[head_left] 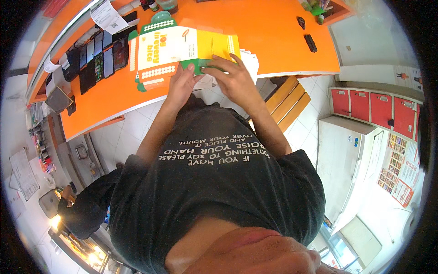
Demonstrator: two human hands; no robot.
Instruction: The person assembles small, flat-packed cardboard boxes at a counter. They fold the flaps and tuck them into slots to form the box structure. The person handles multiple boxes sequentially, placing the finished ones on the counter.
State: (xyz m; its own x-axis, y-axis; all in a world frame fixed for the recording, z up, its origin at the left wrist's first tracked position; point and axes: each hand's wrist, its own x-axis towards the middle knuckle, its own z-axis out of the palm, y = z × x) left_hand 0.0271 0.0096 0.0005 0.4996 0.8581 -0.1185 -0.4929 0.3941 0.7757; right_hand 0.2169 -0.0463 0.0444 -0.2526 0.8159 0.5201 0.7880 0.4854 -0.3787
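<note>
Over the orange counter (285,45) (red lockers (382,111) at right), both hands (181,84) (236,82) clamp fingers (224,64) on a printed carton (180,43).

We saw a broad orange tabletop with a pale metallic edge (273,41). Near its front edge we had an unfolded white, yellow and green cardboard carton blank (187,45), with loose white paper sheets (249,65) showing at its right end. To the left we saw a cluster of flat, dark-framed rectangular devices (108,62); just beyond the carton blank sat a round teal dish (161,17). Toward the right we made out a black oblong object (310,43) and, just beyond it, a smaller dark object (301,23), too small to identify.
</note>
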